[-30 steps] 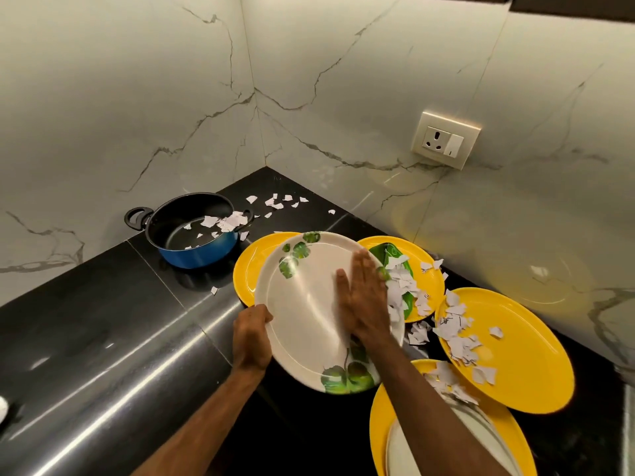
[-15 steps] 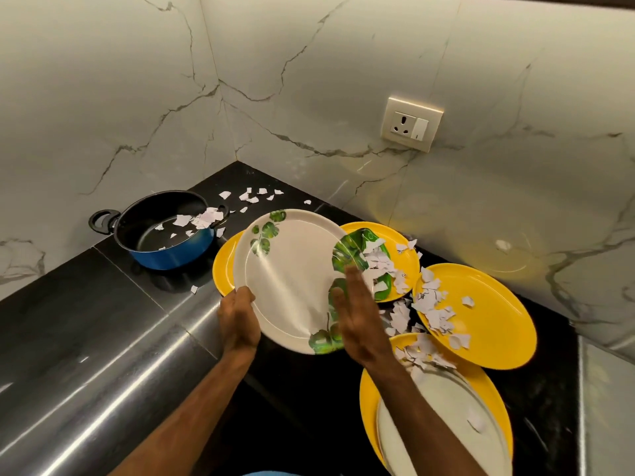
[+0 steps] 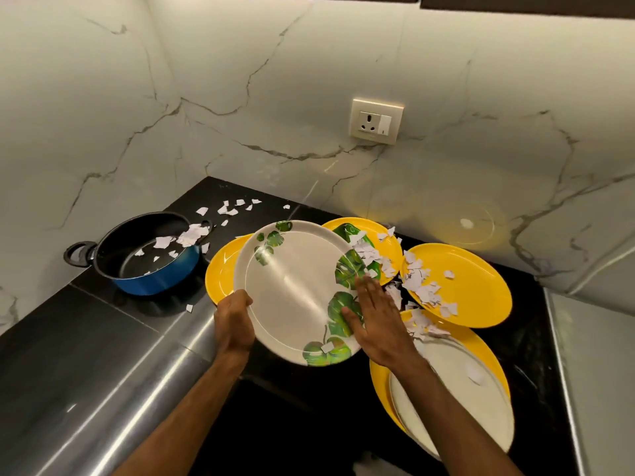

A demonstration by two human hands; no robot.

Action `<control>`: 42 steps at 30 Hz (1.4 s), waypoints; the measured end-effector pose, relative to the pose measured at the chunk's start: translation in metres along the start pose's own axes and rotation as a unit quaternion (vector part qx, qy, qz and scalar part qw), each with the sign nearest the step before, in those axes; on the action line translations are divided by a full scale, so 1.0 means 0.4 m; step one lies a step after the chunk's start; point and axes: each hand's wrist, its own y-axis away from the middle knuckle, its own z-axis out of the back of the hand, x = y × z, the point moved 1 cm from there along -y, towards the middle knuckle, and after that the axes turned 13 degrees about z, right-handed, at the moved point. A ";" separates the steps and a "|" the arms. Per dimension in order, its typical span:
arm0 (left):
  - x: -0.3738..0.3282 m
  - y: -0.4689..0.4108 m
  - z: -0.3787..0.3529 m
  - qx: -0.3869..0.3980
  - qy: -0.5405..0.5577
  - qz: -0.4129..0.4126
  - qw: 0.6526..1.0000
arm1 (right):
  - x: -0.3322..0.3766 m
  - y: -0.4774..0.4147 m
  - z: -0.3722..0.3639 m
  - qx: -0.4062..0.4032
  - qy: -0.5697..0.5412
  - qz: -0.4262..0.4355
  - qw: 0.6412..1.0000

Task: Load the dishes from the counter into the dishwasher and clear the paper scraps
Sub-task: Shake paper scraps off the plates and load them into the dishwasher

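My left hand (image 3: 234, 317) grips the left rim of a white plate with green leaf prints (image 3: 295, 290), held tilted above the black counter (image 3: 120, 324). Flat on the plate's right edge rests my right hand (image 3: 378, 321) with straight fingers. White paper scraps (image 3: 421, 286) lie heaped just right of it, across a yellow plate on the right (image 3: 481, 283) and a yellow plate behind (image 3: 385, 249). One scrap sticks to the white plate's lower rim. Another yellow plate (image 3: 220, 276) shows under the white plate's left side.
A blue pot (image 3: 147, 255) with scraps inside stands at the left; loose scraps (image 3: 233, 207) lie in the back corner. A yellow plate bearing a white plate (image 3: 453, 389) sits at the front right. A wall socket (image 3: 376, 121) is on the marble backsplash.
My right hand swept from the middle of the white plate to its right edge, pushing scraps off onto the yellow plates. The plate's surface now shows bare.
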 end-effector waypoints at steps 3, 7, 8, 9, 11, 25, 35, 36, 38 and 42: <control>-0.018 0.004 0.018 0.036 0.013 0.011 0.999 | 0.019 0.017 0.001 -0.055 -0.045 -0.080 0.994; -0.022 0.006 0.059 0.083 0.046 0.047 0.994 | 0.035 0.043 0.021 -0.154 -0.100 -0.153 0.971; -0.013 0.002 0.075 0.103 0.044 0.072 0.991 | 0.043 0.050 0.032 -0.166 -0.139 -0.163 0.963; -0.001 -0.003 0.086 0.128 0.036 0.102 0.986 | 0.053 0.059 0.045 -0.180 -0.164 -0.173 0.954; 0.021 -0.003 0.097 0.181 0.009 0.160 0.970 | 0.076 0.097 0.067 -0.223 -0.170 -0.192 0.940; 0.141 0.165 0.088 0.330 -0.093 0.053 0.938 | 0.267 0.541 0.069 -0.439 -0.089 -0.263 0.854; 0.166 0.327 -0.044 0.235 -0.070 0.068 0.967 | 0.403 0.670 0.071 -0.247 -0.069 -0.081 0.963; 0.165 0.332 -0.054 0.229 -0.064 0.065 0.969 | 0.401 0.672 0.083 -0.227 -0.054 -0.076 0.970; 0.157 0.344 -0.069 0.218 -0.060 0.056 0.972 | 0.390 0.677 0.114 -0.179 -0.031 -0.063 0.981; 0.161 0.352 -0.078 0.180 -0.047 0.070 0.980 | 0.339 0.666 0.165 -0.083 0.030 -0.007 0.996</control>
